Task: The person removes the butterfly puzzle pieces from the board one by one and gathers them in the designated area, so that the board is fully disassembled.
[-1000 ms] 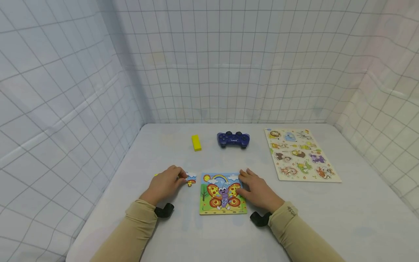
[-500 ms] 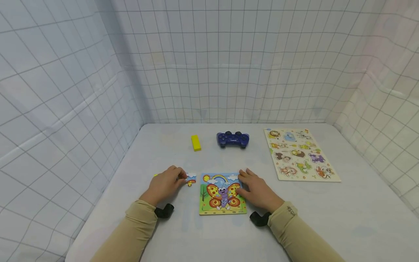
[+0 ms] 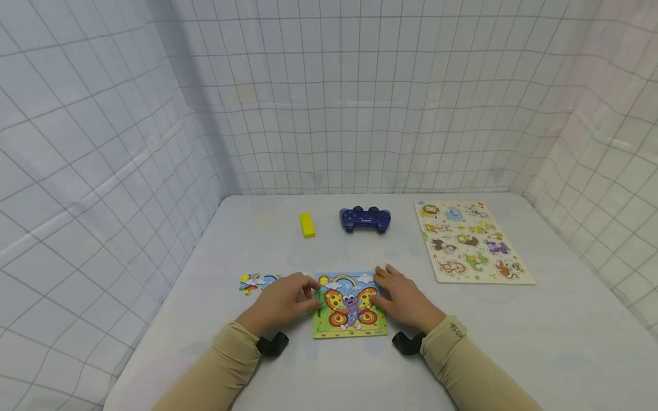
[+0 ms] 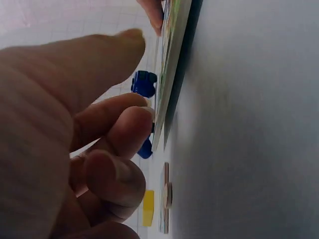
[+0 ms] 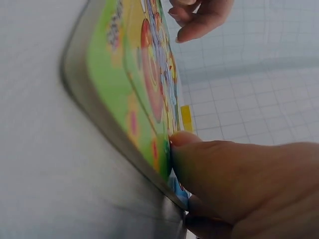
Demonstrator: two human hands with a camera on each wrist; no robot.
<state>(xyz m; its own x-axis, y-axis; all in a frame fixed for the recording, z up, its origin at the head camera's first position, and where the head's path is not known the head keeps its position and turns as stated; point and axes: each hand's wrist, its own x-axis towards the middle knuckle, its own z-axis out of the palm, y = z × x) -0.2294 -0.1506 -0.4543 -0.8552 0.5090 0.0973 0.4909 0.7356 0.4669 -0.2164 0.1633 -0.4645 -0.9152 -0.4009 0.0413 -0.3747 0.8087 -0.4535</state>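
A square butterfly puzzle [image 3: 352, 329] lies flat on the table in front of me. My right hand [image 3: 406, 299] holds it at its right side, thumb on the printed face and other fingers by the edge, as the right wrist view also shows. Over the puzzle's left edge is my left hand [image 3: 285, 302], with its thumb apart from its bent fingers [image 4: 132, 132] and nothing seen between them. Beside that hand, partly hidden by it, lie loose puzzle pieces [image 3: 252, 282] printed with a sun and rainbow; the left wrist view shows them edge-on.
Farther back stand a yellow block [image 3: 307, 225] and a blue game controller [image 3: 365, 220]. A large animal peg puzzle board [image 3: 470, 242] lies at the back right. Gridded white cloth walls [image 3: 334, 114] enclose the table's back and sides.
My left hand has left the loose pieces and moved right to the puzzle's left edge, uncovering more of the pieces. The right hand stays in place on the puzzle.
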